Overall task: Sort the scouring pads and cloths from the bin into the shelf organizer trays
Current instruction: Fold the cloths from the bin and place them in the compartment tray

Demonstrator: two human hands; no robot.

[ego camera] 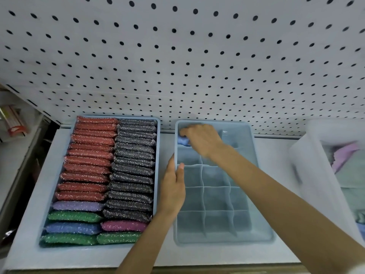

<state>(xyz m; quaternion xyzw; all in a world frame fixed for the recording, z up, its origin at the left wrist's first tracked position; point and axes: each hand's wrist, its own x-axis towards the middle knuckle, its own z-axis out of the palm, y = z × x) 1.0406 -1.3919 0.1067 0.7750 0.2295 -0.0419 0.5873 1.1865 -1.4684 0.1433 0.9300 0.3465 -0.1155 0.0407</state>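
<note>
– Blue cloth [182, 140]: where is it?
– In the far-left compartment of the divided tray [223, 241], at the corner nearest the pegboard [177, 56]. The right hand [203, 138] lies over it, fingers curled down around the fabric, so only a small bunched part shows under the knuckles.
– And the left hand [173, 182]?
– It holds the same tray by its left rim, about halfway along. The thumb hooks over the edge into a compartment and the fingers lie along the outside wall.
– What else is in that tray?
– I can see nothing else in the compartments that show. The right forearm crosses above several of them.
– The other tray?
– The left tray [158, 155] stands just beside it on the shelf [276, 155], packed with scouring pads [88, 167] on edge in two rows. The left row is mostly red, then one purple, green, blue and green towards the near end. The right row is dark grey, with one pink and one green nearest.
– The bin?
– The bin [316, 175] is translucent, at the right edge of the shelf, apart from the divided tray. Cloths [343, 155] lie inside, pink and pale green, but that side is blurred.
</note>
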